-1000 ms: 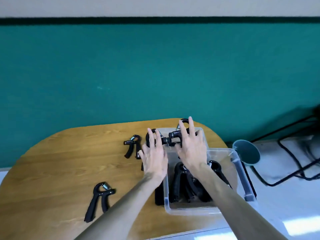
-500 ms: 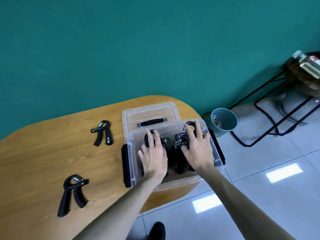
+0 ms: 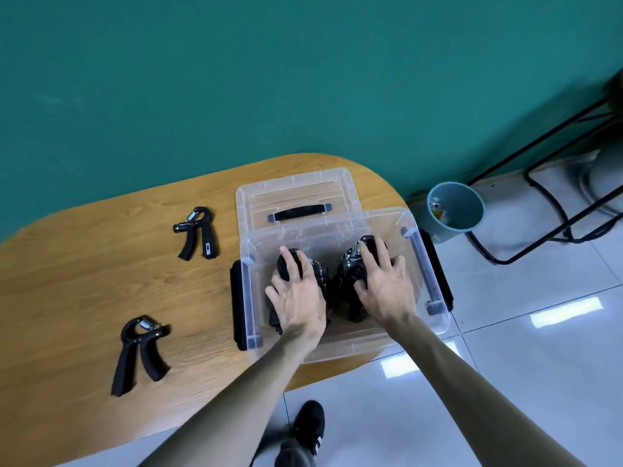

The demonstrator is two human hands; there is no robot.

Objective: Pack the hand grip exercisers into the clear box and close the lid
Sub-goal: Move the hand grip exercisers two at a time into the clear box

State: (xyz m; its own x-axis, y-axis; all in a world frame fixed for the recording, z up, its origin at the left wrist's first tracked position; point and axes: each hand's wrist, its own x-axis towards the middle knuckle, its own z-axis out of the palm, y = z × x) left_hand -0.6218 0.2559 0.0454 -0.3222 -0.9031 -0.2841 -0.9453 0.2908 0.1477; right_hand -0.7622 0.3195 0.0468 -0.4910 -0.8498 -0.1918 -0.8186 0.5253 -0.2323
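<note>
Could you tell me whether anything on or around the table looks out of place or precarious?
Yes: the clear box overhangs the table's near edge, above the floor. Two exercisers lie loose on the table, and the lid rests behind the box. Nothing looks spilled or damaged.

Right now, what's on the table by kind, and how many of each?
Exercisers loose on table: 2
Exercisers in box, under hands: at least 2, rest hidden
Box: 1
Lid: 1
Total: at least 6
</note>
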